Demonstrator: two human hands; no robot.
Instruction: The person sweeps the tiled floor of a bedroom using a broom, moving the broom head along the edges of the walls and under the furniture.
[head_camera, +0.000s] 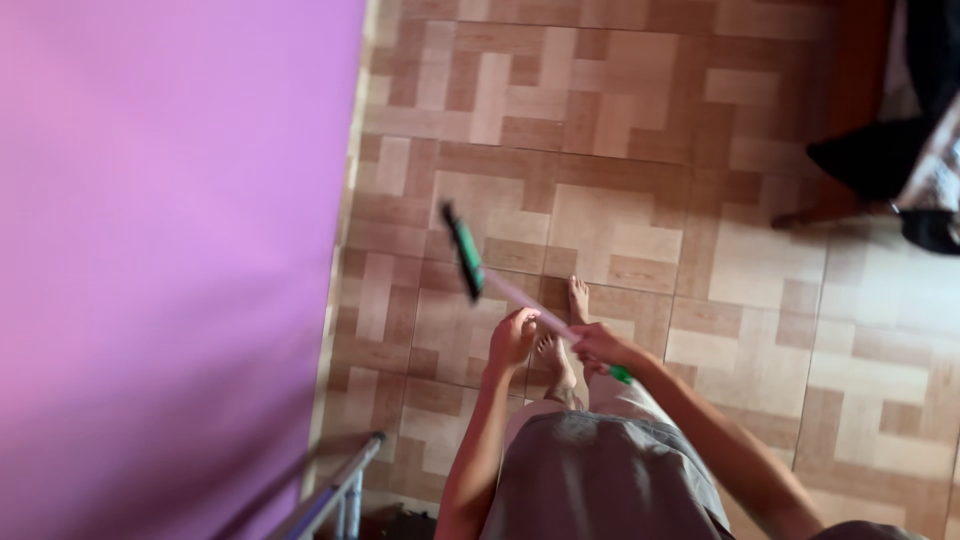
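I hold a long-handled floor wiper with both hands. Its green and black head hangs over the tiled floor near the purple wall. The pale pink handle runs back to a green end cap by my wrist. My left hand grips the handle in the middle. My right hand grips it near the end. My bare feet stand on the tiles just below the handle.
A purple wall fills the left side. Brown and beige patterned tiles cover the floor. Dark cloth and wooden furniture sit at the top right. A metal frame leans at the bottom left.
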